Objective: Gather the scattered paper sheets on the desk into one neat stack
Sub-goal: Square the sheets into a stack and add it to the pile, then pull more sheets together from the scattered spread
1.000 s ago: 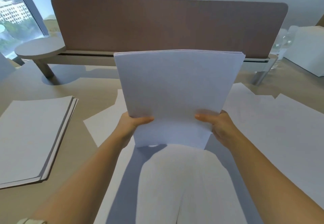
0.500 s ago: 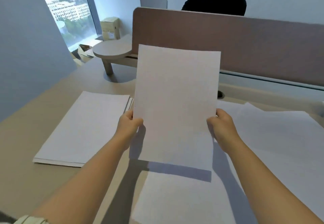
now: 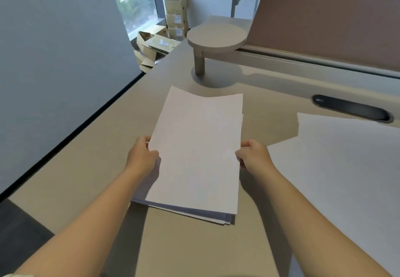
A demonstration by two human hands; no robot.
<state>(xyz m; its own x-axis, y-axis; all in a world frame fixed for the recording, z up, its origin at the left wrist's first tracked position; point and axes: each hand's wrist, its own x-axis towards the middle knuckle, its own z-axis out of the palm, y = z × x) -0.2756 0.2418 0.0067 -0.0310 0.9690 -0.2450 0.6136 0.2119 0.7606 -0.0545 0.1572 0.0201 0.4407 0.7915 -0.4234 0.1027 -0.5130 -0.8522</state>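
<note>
The person is holding a sheaf of white sheets [image 3: 195, 151] over the stack [image 3: 190, 210] that is lying on the desk [image 3: 97, 179], near its left edge. The left hand [image 3: 141, 157] is pinching the sheaf's left edge, thumb on top and fingers curled under; the right hand [image 3: 253, 157] is gripping the right edge the same way. The sheaf's near end is lying on or just above the stack, while the far end is bowing a little and showing a small step at its right corner, so the sheets are not quite squared.

More loose sheets [image 3: 337, 168] are lying well apart to the right, beside the dark cable slot [image 3: 350, 108], so I would judge the gathering far from finished.

To do this step well, the person should probably be lowering the far end flat before letting go, keeping both long edges parallel with the stack beneath. The stack's near edge is fanning out slightly at the right corner, so a gentle squeeze inward from both sides after the sheaf lands should be lining everything up. Letting go of one side first would likely be swinging the sheaf askew. A light tap of the near edge toward the round shelf [image 3: 216, 36] could be closing the fan
</note>
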